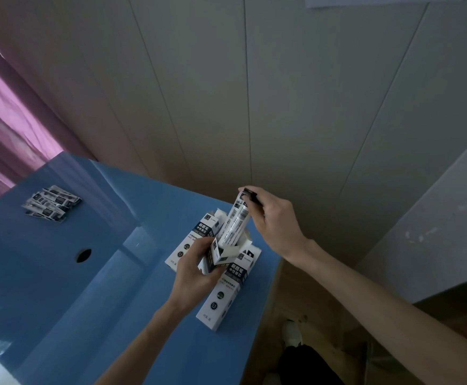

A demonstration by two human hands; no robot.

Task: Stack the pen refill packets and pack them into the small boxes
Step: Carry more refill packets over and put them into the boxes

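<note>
My left hand point(193, 266) grips a small white and black box point(216, 257) with its top flaps open, held above the blue table point(93, 287). My right hand point(272, 218) pinches the top end of a stack of pen refill packets point(233, 223). The stack stands tilted with its lower end inside the open box. Two more white boxes lie on the table under my hands: one point(192, 238) behind my left hand, another point(224, 295) nearer to me. A loose pile of refill packets point(51, 204) lies at the far left of the table.
The table has a round cable hole point(84, 255). Its right edge runs close beside the boxes, with wooden floor point(282, 301) and my shoe point(292, 332) below. A panelled wall stands behind, and a pink curtain point(10, 129) hangs at the left.
</note>
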